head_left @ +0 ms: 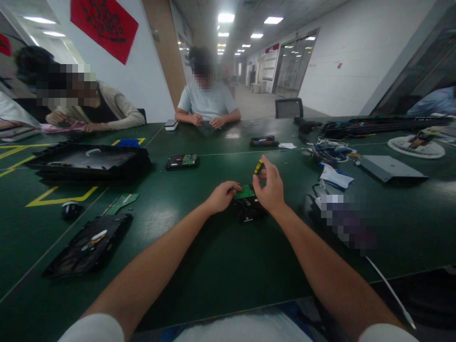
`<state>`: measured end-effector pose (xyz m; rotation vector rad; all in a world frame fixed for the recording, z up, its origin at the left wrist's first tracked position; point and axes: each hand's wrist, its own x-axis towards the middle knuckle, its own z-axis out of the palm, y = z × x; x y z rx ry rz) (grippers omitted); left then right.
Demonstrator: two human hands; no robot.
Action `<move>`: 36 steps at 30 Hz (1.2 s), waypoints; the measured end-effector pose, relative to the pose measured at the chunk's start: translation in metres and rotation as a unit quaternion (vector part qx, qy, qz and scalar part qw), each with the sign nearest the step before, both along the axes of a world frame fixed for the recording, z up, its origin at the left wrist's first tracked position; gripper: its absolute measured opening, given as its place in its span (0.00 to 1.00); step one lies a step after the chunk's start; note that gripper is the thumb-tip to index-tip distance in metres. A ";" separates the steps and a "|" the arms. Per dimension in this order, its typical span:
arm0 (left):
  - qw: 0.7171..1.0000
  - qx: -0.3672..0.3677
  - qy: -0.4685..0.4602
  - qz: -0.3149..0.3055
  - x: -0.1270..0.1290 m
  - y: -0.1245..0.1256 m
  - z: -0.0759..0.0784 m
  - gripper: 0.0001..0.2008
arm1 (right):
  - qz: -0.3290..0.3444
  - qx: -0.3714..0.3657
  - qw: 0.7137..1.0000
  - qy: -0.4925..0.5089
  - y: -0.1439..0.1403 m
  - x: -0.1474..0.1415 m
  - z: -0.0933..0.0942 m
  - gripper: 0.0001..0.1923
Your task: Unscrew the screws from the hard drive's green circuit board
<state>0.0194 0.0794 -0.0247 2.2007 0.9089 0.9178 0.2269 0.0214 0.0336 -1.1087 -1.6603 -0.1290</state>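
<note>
A black hard drive [249, 210] with a green circuit board [244, 192] on its upper side lies on the table in front of me. The curled fingers of my left hand [223, 196] grip its left edge, next to the board. Above its right side, my right hand [272, 187] is closed around a screwdriver with a yellow and black handle [259, 166]. The handle leans up between thumb and fingers. My right hand hides most of the screwdriver's lower part, so I cannot tell whether the tip touches a screw.
On the green table [199, 266], another drive [182, 161] lies farther off. An opened black casing [90, 244] and a large black tray [90, 159] are at left. Bundled cables [331, 151], a grey metal box [392, 168] and a white fan grille [415, 148] lie right. Two people sit opposite.
</note>
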 end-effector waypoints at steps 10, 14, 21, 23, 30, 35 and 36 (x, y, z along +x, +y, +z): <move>1.000 0.000 -0.002 -0.002 0.000 0.000 0.000 0.14 | 0.010 0.002 1.000 0.004 0.001 0.000 0.000 0.33; 1.000 -0.003 -0.001 -0.002 0.000 0.000 0.000 0.13 | -0.001 -0.002 1.000 -0.002 -0.001 0.000 0.001 0.34; 1.000 0.002 0.006 0.006 0.000 0.000 0.000 0.14 | -0.001 -0.005 1.000 0.001 -0.001 -0.001 0.000 0.33; 1.000 0.002 0.009 0.008 0.000 0.000 0.000 0.14 | -0.003 -0.004 1.000 0.004 0.000 0.000 0.000 0.32; 1.000 0.001 0.007 0.007 0.000 0.001 -0.001 0.13 | 0.007 -0.004 1.000 0.011 -0.001 0.000 0.000 0.32; 1.000 0.006 -0.002 0.005 0.000 0.001 -0.002 0.13 | 0.008 0.000 1.000 0.004 -0.001 -0.001 0.000 0.34; 1.000 0.007 -0.002 0.005 0.000 0.001 -0.002 0.13 | 0.008 0.000 1.000 0.004 -0.001 -0.001 0.000 0.34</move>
